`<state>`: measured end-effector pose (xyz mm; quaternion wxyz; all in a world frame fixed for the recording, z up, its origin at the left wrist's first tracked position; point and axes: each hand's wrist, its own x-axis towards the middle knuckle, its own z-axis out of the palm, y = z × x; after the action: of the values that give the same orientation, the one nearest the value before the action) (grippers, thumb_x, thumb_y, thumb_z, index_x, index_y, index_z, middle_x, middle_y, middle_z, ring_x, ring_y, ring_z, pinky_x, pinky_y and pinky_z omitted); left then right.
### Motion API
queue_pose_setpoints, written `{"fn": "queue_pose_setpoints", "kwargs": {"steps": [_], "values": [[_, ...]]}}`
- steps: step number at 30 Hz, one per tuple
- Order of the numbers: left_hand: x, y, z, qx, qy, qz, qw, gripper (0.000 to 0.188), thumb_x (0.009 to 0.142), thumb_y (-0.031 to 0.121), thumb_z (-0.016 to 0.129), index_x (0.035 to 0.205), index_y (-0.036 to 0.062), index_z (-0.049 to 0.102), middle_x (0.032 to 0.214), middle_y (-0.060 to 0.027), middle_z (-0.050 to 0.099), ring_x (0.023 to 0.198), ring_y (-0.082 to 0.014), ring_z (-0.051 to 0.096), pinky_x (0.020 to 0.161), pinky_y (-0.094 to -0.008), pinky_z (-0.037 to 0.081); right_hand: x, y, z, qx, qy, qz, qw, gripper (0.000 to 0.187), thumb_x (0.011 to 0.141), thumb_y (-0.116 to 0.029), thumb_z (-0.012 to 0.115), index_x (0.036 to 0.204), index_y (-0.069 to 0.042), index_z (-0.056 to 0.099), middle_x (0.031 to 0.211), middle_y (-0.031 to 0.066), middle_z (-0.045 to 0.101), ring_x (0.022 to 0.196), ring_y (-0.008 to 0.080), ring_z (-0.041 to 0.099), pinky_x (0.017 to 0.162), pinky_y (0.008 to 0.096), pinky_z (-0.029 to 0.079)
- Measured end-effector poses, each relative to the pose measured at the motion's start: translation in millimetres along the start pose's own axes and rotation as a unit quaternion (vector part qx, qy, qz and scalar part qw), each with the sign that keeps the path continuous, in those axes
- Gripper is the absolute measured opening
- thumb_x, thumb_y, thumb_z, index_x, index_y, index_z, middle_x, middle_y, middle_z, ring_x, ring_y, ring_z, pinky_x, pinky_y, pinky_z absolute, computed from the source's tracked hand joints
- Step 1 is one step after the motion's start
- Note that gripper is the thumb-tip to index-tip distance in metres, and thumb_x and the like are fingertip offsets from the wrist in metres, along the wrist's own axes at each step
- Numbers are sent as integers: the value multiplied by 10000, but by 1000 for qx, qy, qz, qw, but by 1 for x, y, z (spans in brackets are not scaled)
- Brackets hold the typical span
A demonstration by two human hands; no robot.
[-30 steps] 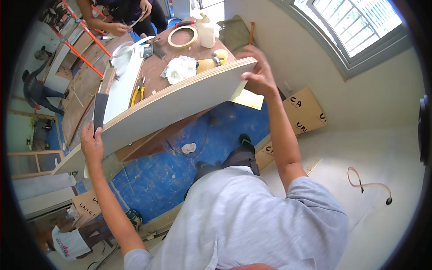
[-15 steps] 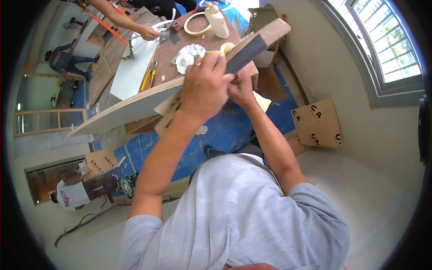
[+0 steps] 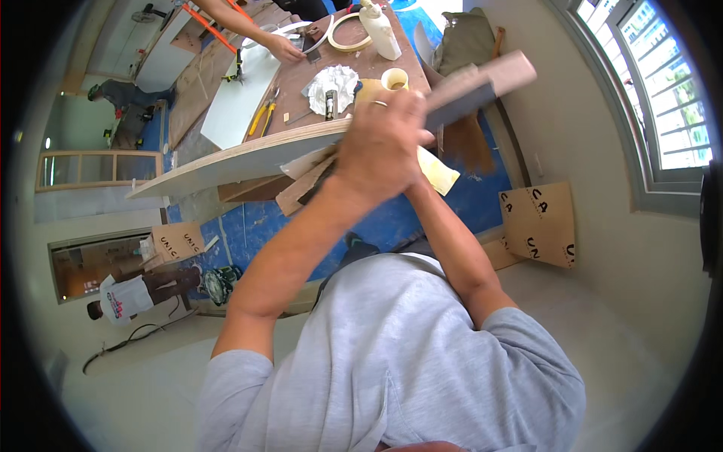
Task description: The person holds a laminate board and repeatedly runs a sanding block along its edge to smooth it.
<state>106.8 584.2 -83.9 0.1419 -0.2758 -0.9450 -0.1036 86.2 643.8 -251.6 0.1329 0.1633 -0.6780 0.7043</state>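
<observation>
A long pale wooden board (image 3: 248, 158) runs from the lower left up to the upper right, its thick end (image 3: 482, 81) sticking out past my hands. My left hand (image 3: 376, 143), a ring on one finger, is closed over the board near that end. My right hand (image 3: 420, 172) grips the same spot from below and is mostly hidden under the left. A pale yellow sheet (image 3: 440, 173) and scraps of brown card (image 3: 301, 192) hang beneath the board by my hands.
Behind the board is a brown worktable (image 3: 301, 90) with a white panel (image 3: 237, 98), yellow pliers (image 3: 261, 118), crumpled white cloth (image 3: 335, 81), glue bottle (image 3: 379, 30) and tape roll (image 3: 348, 32). Another person's hand (image 3: 285, 51) rests there. Cardboard (image 3: 538, 222) leans by the window wall; someone stands at lower left (image 3: 132, 295).
My left hand left the board's far left end and came over to grip beside my right hand. The board's right end has risen and swung closer to me.
</observation>
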Motion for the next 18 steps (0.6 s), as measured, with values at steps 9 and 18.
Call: {"fn": "queue_pose_setpoints", "kwargs": {"steps": [9,18], "values": [[-74,-83,-46,-39,-11,-129,991,413,847,18,736,1236,-96,662,940,-133,557,878,-268,574,820,-343,495,14,-36,0,61,15,22,998,342,755,-136,901,1027,-50,712,897,107,740,847,255,738,740,390,559],[-37,-58,-24,-26,-3,-47,999,439,856,58,741,1269,-67,662,984,-164,578,848,-330,605,785,-442,499,18,-42,0,90,33,23,995,382,789,-22,847,1139,-21,693,991,113,772,891,207,754,692,345,611]]}}
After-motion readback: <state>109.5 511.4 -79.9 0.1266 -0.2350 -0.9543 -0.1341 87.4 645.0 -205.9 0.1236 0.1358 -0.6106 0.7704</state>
